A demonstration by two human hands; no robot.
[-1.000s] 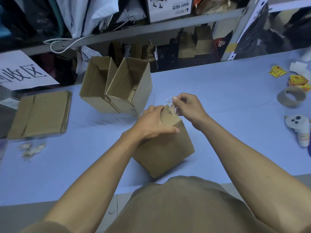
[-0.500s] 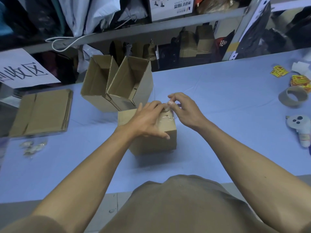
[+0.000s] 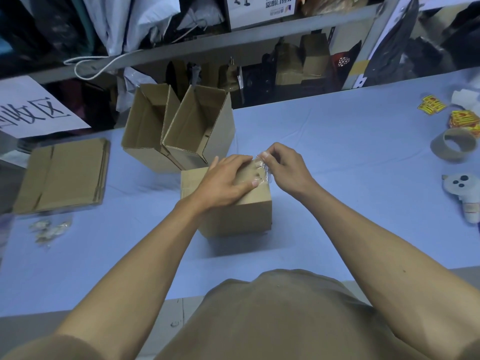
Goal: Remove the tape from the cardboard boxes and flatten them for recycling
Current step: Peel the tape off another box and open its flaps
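Note:
A small closed cardboard box [image 3: 233, 216] stands upright on the blue table [image 3: 337, 152] in front of me. My left hand [image 3: 226, 180] lies flat on its top with straight fingers, pressing it down. My right hand [image 3: 283, 165] pinches a strip of clear tape [image 3: 263, 167] at the box's top right edge, lifted partly off the cardboard. Two open boxes [image 3: 181, 128] lie tipped together just behind. A stack of flattened boxes [image 3: 65, 172] rests at the far left.
Crumpled tape scraps [image 3: 49, 229] lie on the table at the left. At the right are a cardboard tape core [image 3: 452, 146], a tape dispenser [image 3: 465, 193] and yellow-red stickers [image 3: 465, 118]. A cluttered shelf [image 3: 233, 35] runs along the table's far edge.
The box went from tilted on an edge to standing flat. My left hand spread flat on its top, and my right hand kept hold of the tape end, lifting it.

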